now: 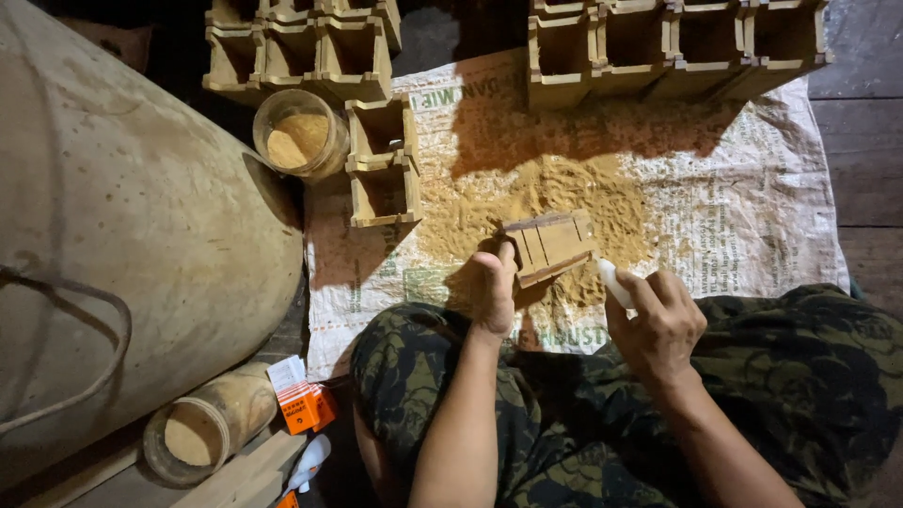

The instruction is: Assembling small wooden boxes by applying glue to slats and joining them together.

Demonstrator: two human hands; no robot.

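The left hand (496, 282) grips the near-left end of a small wooden box (550, 245), fingers closed on its edge, and holds it tilted just above a heap of sawdust (527, 202). The box shows its slatted side to the camera. The right hand (658, 325) is closed around a small white object (613, 280), possibly a bottle or tube of glue, though too little of it shows to be sure; its tip points toward the box and sits just beside the box's right end.

The sawdust lies spread over a printed woven sack (752, 207) laid flat on the wooden floor (861, 141). The person sits at the sack's near edge in camouflage trousers (809, 376), knees out to either side.

Beyond the heap, a row of open wooden boxes (673, 47) stands along the sack's far edge. A second cluster of boxes (310, 47) stands at the upper left, with two more (384, 160) trailing down from it onto the sack. A clear jar of sawdust (299, 136) stands touching that cluster. A large pale rounded vessel (122, 235) fills the left side. Near its base lie another jar (207, 428) on its side and a small orange packet (308, 406).
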